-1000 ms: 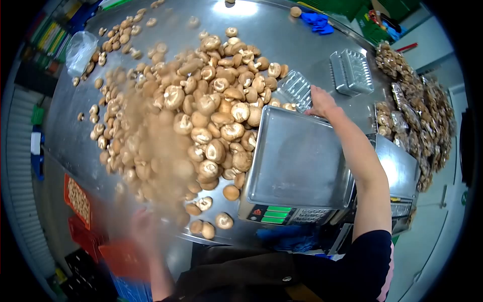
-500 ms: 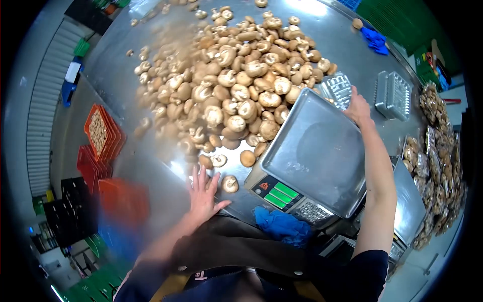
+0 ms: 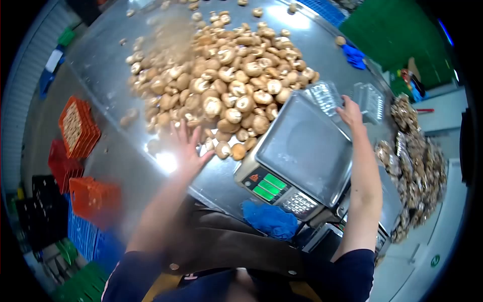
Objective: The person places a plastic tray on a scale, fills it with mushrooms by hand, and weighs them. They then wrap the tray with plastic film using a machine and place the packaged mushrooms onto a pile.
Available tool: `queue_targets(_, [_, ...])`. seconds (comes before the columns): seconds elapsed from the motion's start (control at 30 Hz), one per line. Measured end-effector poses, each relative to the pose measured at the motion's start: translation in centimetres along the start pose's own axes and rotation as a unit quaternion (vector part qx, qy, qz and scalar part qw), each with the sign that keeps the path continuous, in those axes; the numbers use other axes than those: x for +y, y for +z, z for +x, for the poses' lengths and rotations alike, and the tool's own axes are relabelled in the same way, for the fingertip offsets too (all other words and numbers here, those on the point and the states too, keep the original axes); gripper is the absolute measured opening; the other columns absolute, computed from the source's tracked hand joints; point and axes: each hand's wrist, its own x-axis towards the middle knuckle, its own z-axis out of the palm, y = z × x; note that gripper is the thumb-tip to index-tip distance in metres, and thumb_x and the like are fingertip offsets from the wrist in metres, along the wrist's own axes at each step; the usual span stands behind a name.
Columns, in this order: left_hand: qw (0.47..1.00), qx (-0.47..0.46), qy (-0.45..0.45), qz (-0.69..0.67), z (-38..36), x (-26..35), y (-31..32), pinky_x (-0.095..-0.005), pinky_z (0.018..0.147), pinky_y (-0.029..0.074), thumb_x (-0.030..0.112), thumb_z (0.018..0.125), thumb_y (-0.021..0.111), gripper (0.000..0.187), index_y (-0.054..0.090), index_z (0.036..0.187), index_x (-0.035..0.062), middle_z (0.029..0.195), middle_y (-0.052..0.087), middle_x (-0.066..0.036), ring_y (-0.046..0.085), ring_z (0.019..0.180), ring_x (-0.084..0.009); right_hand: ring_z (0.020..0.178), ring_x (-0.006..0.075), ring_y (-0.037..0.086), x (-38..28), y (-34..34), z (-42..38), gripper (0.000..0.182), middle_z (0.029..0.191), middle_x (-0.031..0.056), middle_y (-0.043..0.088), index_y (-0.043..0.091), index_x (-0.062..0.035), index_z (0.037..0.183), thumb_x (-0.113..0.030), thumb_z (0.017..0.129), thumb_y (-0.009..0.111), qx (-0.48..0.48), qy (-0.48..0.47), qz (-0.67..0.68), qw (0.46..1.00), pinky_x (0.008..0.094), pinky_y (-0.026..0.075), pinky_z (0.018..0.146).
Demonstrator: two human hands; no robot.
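A large heap of brown shiitake mushrooms (image 3: 236, 75) lies on the metal table. My left hand (image 3: 185, 153) is at the near edge of the heap, fingers spread, against the closest mushrooms; it grasps none of them. Beyond the far corner of the weighing scale (image 3: 307, 146), my right hand (image 3: 350, 113) grips the edge of a clear plastic tray (image 3: 323, 96), tilted beside the heap. The scale's metal pan has nothing on it, and its green displays face me. To the right of the held tray stand more clear trays (image 3: 368, 102), stacked.
A crumpled blue cloth (image 3: 270, 220) lies against the scale's front. Packed mushrooms (image 3: 415, 171) are piled on the right. Orange crates (image 3: 94, 200) stand on the floor at left. A blue glove-like item (image 3: 353, 57) lies near the table's far right edge.
My left hand has moved forward to the heap, and the loose mushrooms near it now sit closer to the others. My right hand stays at the tray. The whole view has shifted.
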Motion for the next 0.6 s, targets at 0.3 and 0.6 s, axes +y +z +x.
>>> queue_targets(0.3, [1.0, 0.0, 0.003, -0.008, 3.2, 0.8, -1.4, -0.0604, 0.109, 0.005, 0.052, 0.076, 0.065, 0.072, 0.042, 0.136, 0.0182, 0.153, 0.01, -0.021, 0.007, 0.139, -0.0448, 0.117, 0.0357, 0.051, 0.5, 2.3, 0.1, 0.073, 0.123, 0.0234, 0.053, 0.046, 0.0011, 0.129, -0.026, 0.069, 0.077, 0.014, 0.043, 0.013, 0.999, 0.0399, 0.042, 0.098])
queue_targets(0.6, [0.997, 0.072, 0.015, 0.015, 7.2, 1.9, 0.2, -0.0626, 0.107, 0.006, 0.065, 0.075, 0.06, 0.079, 0.041, 0.138, 0.0231, 0.153, 0.013, -0.021, 0.009, 0.14, -0.0454, 0.123, 0.0357, 0.045, 2.4, 6.0, 4.5, 0.1, 0.131, 0.024, 0.046, 0.036, 0.0005, 0.136, -0.04, 0.059, 0.084, -0.009, 0.095, 0.053, 0.994, 0.0395, 0.037, 0.103])
